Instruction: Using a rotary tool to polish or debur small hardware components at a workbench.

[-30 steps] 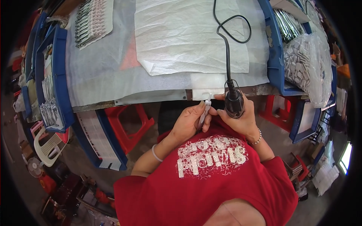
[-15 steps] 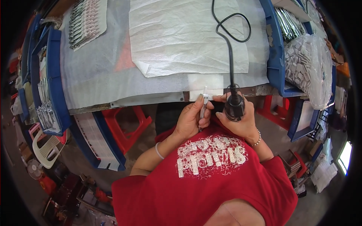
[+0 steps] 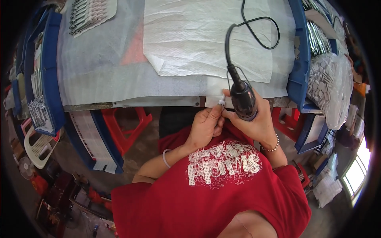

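My left hand is closed at the table's front edge, pinching a small white plastic part between thumb and fingers. Beside it, my right hand wraps round a black corded electric screwdriver. The tool leans, its cord end pointing up and away from me. Its working tip is hidden by the tool's body and my fingers. My right fingertips are close to the white part; whether they touch it I cannot tell. A small white pad lies at the table edge just beyond my hands.
White sheeting covers the table, and the tool's black cable loops over it. Finished-looking rows of metal pieces lie far left. Blue bins flank the table; a clear bag of white parts bulges at right. Red stools stand below.
The screwdriver has tilted, its cord end swinging left. My right hand has turned with it and come closer round the white part, which now shows less. The whole view has shifted slightly.
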Available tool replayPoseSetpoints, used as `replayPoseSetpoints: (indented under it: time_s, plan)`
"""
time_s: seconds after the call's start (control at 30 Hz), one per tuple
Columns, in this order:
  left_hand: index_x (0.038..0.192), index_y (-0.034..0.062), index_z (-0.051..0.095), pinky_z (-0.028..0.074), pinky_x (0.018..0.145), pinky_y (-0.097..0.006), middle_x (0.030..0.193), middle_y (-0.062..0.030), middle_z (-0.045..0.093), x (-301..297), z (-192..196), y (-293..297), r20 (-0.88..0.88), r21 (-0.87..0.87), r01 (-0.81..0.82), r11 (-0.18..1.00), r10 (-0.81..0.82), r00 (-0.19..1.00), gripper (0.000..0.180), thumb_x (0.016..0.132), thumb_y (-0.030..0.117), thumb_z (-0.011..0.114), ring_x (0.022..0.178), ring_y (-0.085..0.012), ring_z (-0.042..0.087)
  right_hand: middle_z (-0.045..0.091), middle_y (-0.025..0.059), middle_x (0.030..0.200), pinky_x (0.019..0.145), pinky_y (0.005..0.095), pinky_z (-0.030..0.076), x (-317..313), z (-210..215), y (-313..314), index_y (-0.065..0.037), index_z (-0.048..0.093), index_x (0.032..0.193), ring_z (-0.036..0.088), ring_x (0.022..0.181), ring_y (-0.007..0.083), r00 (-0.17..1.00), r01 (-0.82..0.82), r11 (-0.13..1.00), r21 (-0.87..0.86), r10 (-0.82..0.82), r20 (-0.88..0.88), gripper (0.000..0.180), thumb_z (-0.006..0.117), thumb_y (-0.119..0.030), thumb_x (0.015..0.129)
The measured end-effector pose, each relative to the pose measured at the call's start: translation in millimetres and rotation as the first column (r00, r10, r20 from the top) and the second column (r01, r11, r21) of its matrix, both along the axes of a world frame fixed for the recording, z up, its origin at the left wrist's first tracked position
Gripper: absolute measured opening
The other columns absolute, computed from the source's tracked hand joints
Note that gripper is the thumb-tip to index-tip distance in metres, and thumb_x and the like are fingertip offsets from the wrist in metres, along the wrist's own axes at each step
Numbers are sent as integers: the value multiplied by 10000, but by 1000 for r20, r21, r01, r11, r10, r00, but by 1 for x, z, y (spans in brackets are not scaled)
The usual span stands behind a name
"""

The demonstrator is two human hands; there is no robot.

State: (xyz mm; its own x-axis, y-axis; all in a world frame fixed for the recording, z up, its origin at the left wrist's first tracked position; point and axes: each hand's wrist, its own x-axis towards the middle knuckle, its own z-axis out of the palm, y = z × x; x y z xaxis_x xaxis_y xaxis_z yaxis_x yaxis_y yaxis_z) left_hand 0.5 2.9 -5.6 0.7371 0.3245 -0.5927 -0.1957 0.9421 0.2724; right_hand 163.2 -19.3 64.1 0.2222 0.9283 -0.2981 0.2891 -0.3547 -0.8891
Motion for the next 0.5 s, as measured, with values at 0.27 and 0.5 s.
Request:
replayPoseSetpoints:
  time_s: [0.27,0.5]
  plan:
    - [972,8,624,274,424,-189,629,36,456,-2,10,5,-43,73,40,996,-37,998,218,964,192,508,472,-32,353,625,132,848,605,302,513,41,13,-24,-45,390,1188,624,693,216,897,-221,817,532,385,-218,564,737,-168,760]
    - [968,2,624,269,430,-183,621,45,448,-2,10,6,-74,42,58,997,-55,996,212,959,185,517,485,-22,350,638,133,778,517,326,534,-5,32,13,-68,410,1087,645,598,241,913,-43,540,840,364,-187,504,769,-201,760]
